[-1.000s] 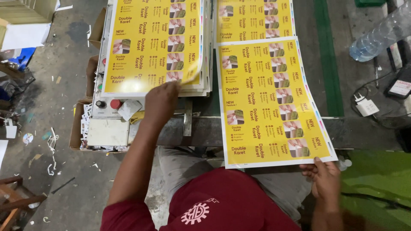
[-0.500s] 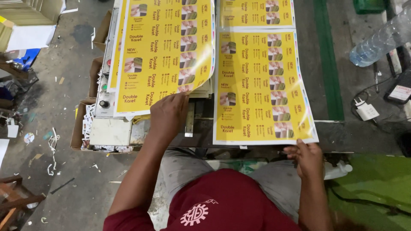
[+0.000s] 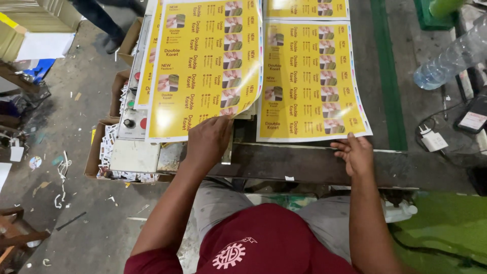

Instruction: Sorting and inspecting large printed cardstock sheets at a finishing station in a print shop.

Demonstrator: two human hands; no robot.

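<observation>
Nearest you, your right hand [image 3: 356, 153] rests at the near edge of the worktable [image 3: 314, 165], fingers loosely spread and slightly curled, the fingertips touching the near right corner of the flat yellow printed sheet [image 3: 309, 76]; it grips nothing. That sheet lies flat on the table, its near edge just back from the table's front edge. Your left hand [image 3: 208, 138] is closed on the near edge of the lifted yellow sheet [image 3: 203, 66], pinching it so the right side curls up glossy above the stack of sheets [image 3: 144, 71] beneath. Just left of that hand, a control panel [image 3: 133, 119] with red, green and black buttons sits at the table's left edge, and a cardboard box of offcuts [image 3: 104, 152] stands on the floor beside it. Farther off to the right, a clear plastic bottle [image 3: 449, 58] lies tilted, with a white charger [image 3: 432, 139] near it
</observation>
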